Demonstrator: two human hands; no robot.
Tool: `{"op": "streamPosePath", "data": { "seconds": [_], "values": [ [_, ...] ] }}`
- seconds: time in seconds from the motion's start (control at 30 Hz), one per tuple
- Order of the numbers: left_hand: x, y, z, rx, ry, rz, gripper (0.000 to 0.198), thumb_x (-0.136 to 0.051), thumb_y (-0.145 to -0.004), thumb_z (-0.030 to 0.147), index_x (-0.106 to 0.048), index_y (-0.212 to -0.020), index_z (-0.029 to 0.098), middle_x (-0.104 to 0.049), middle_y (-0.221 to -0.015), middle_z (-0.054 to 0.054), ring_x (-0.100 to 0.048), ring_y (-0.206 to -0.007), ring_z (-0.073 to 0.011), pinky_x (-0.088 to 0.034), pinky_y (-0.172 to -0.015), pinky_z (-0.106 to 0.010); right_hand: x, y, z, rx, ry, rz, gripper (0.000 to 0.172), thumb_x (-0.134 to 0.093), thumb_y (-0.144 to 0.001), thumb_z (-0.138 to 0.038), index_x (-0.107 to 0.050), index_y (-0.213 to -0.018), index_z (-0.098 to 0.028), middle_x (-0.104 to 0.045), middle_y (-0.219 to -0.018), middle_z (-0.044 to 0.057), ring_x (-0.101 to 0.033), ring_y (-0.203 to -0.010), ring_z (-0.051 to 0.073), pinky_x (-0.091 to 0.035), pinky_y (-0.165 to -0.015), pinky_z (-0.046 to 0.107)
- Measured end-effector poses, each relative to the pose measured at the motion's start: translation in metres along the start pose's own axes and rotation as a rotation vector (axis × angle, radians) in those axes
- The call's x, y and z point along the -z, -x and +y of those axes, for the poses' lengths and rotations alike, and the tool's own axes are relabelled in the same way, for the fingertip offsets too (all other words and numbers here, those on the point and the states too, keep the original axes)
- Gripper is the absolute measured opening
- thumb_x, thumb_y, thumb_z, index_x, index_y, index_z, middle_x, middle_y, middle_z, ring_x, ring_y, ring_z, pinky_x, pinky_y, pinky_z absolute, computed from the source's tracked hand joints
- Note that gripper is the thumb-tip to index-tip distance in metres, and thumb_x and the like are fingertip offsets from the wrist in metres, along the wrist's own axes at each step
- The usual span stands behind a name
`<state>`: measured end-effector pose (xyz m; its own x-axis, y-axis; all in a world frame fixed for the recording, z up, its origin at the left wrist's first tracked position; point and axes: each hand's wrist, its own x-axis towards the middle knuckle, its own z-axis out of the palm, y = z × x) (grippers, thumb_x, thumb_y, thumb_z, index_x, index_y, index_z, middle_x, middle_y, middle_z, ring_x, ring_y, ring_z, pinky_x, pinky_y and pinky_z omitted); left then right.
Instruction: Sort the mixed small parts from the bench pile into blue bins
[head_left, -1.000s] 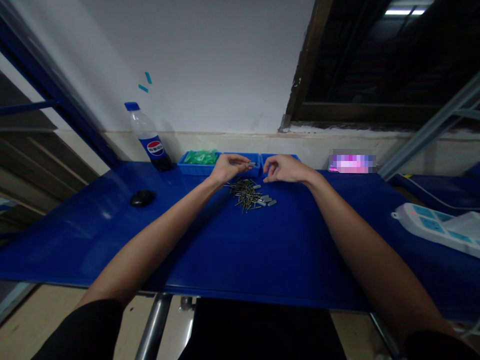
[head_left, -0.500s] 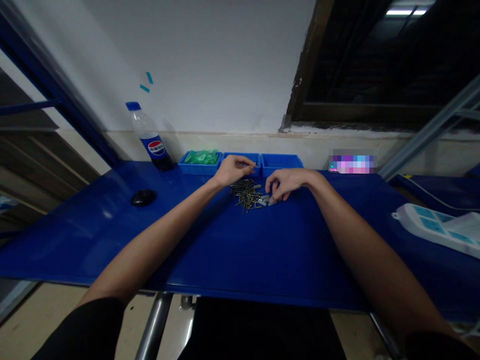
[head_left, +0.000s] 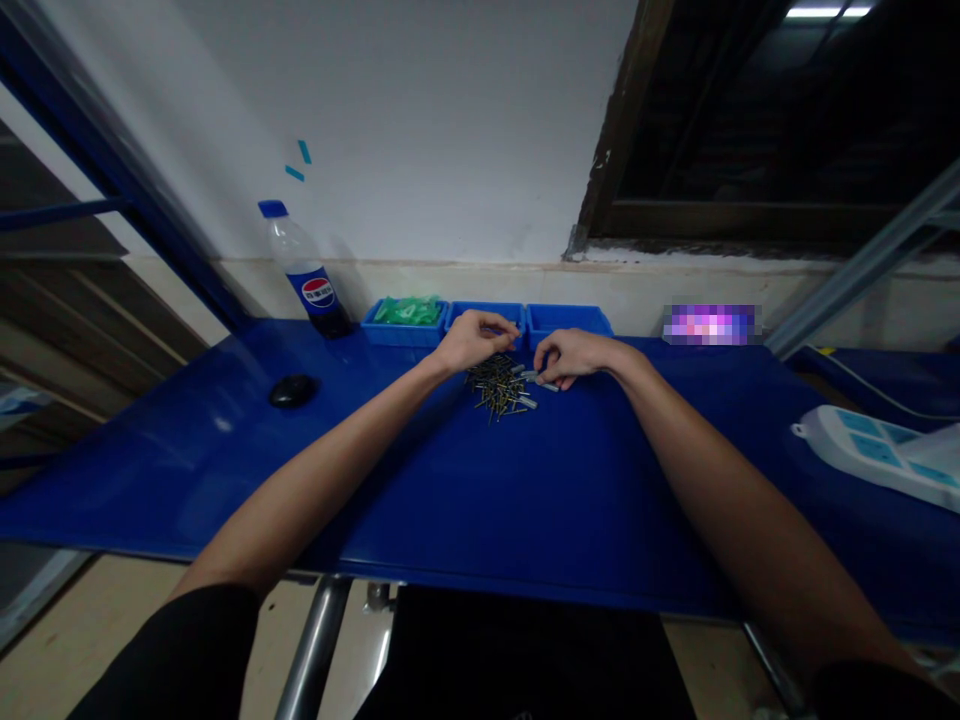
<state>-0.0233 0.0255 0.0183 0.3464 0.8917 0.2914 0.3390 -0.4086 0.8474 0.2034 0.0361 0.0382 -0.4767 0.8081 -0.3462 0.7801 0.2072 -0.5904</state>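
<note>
A heap of thin metal pieces (head_left: 495,388), which look like screws in brass and dark tones, lies on the blue table (head_left: 480,500). Small grey tube-like pieces (head_left: 529,402) are mixed in along its right side. My left hand (head_left: 478,340) hovers over the back of the heap, in front of the middle bin. Its thumb and forefinger are pinched together, and what they hold is too small to name. At the heap's right edge my right hand (head_left: 576,357) has its fingers curled down by the grey pieces. Its fingertips are closed; any piece between them is unclear.
Three blue bins stand along the wall: the left bin (head_left: 394,336) with green packets (head_left: 409,311), the middle bin (head_left: 454,312) and the right bin (head_left: 570,318). Left are a cola bottle (head_left: 315,290) and a black mouse (head_left: 291,391). Right lies a white power strip (head_left: 862,455).
My right hand has shifted slightly back, and the grey pieces by its fingertips lie differently. My left hand stays pinched above the heap. The whole view has moved a little.
</note>
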Motion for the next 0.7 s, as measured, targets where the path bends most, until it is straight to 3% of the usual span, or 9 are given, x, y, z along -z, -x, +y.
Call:
{"op": "streamPosePath", "data": {
  "seconds": [0.13,0.33,0.43,0.5,0.7],
  "values": [
    [0.000,0.002,0.004,-0.068,-0.134,-0.080,0.022,-0.065,-0.083,0.020,-0.080,-0.097,0.012,-0.079,-0.102,-0.012,-0.074,-0.082,-0.0182,-0.059,-0.081,-0.032,0.002,0.002,-0.001,-0.009,0.000,0.027,0.035,-0.085,-0.072,-0.026,-0.078,-0.106,-0.019,-0.075,-0.078,0.007,-0.074,-0.068,0.022,-0.066,-0.064,0.037],
    [0.002,0.005,0.005,-0.138,-0.374,-0.152,0.022,-0.064,-0.082,0.018,-0.082,-0.095,0.014,-0.080,-0.089,-0.008,-0.071,-0.077,-0.0164,-0.054,-0.077,-0.030,0.000,0.018,-0.021,-0.025,0.048,-0.025,0.095,-0.097,-0.055,-0.041,-0.062,-0.141,-0.021,-0.071,-0.113,0.013,-0.073,-0.077,0.024,-0.066,-0.055,0.031],
    [0.002,0.005,0.002,-0.158,-0.392,-0.241,0.022,-0.066,-0.080,0.016,-0.081,-0.094,0.014,-0.079,-0.086,-0.006,-0.071,-0.076,-0.0161,-0.052,-0.073,-0.029,-0.004,0.019,-0.028,-0.038,0.114,-0.010,0.112,-0.099,-0.047,-0.048,-0.057,-0.147,-0.021,-0.066,-0.126,0.016,-0.071,-0.077,0.024,-0.064,-0.050,0.031],
    [0.002,0.005,0.000,-0.155,-0.380,-0.294,0.019,-0.068,-0.079,0.018,-0.080,-0.093,0.014,-0.078,-0.083,-0.006,-0.070,-0.072,-0.0152,-0.052,-0.070,-0.028,-0.006,0.017,-0.029,-0.034,0.126,0.008,0.110,-0.099,-0.048,-0.046,-0.058,-0.146,-0.021,-0.066,-0.126,0.016,-0.070,-0.073,0.022,-0.064,-0.049,0.031],
    [0.000,0.008,-0.001,-0.148,-0.378,-0.382,0.021,-0.076,-0.079,0.023,-0.080,-0.096,0.013,-0.077,-0.082,-0.006,-0.067,-0.069,-0.0147,-0.051,-0.068,-0.028,-0.001,0.010,-0.013,0.009,0.098,0.017,0.077,-0.094,-0.058,-0.024,-0.070,-0.132,-0.020,-0.073,-0.105,0.010,-0.070,-0.065,0.019,-0.064,-0.055,0.033]
  ]
}}
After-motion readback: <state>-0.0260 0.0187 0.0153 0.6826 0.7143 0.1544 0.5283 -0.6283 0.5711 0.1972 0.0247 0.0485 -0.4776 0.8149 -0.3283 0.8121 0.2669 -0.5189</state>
